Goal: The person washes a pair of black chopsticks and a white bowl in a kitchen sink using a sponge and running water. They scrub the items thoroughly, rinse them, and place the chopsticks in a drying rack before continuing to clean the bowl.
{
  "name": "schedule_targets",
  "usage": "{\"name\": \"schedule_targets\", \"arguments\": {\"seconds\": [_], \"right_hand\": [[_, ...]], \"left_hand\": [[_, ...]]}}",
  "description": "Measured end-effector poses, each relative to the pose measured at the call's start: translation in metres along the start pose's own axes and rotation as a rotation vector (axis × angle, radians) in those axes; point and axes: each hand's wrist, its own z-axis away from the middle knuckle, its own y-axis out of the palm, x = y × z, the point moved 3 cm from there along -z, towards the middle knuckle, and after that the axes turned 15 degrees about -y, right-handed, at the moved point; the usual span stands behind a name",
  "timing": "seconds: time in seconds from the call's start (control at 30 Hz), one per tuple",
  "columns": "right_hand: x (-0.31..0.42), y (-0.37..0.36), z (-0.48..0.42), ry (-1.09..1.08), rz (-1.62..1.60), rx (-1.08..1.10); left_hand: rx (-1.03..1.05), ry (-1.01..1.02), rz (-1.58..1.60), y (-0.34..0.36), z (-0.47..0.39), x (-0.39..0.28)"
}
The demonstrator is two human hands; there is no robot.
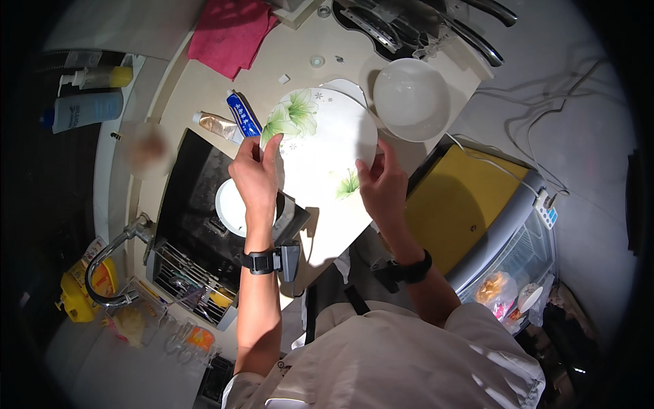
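Note:
A white plate with green lily decoration [322,143] is held up over the pale countertop, its face towards me. My left hand [259,166] pinches its left edge between thumb and fingers, and my right hand [379,179] grips its right edge. Part of a white dish [347,88] shows behind the plate's top rim. To the right stands a white bowl [412,99]. A smaller white plate [233,207] lies in the dark sink [191,174], partly hidden by my left arm. A blue tube [244,113] and a copper-coloured tube [218,124] lie left of the held plate.
A pink cloth [230,33] lies at the back left, and knives [472,38] at the back right. A metal faucet [110,260] curves beside the sink's drying rack [191,286]. A yellow-topped appliance [460,199] stands at right, with a power strip [545,208] and loose cables.

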Motion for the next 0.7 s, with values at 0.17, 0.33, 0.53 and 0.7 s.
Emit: {"name": "schedule_targets", "arguments": {"seconds": [0.17,0.33,0.53,0.7], "right_hand": [[-0.013,0.004,0.002,0.208,-0.167,-0.027],[-0.013,0.002,-0.001,0.269,-0.141,0.034],[-0.023,0.002,0.001,0.331,-0.156,0.069],[-0.023,0.003,0.004,0.381,-0.215,0.082]], "left_hand": [[-0.029,0.026,-0.048,0.01,-0.006,-0.001],[-0.008,0.067,-0.073,0.015,-0.013,-0.005],[-0.015,0.229,-0.178,0.029,-0.023,0.001],[-0.069,0.344,-0.285,0.031,-0.026,-0.006]]}}
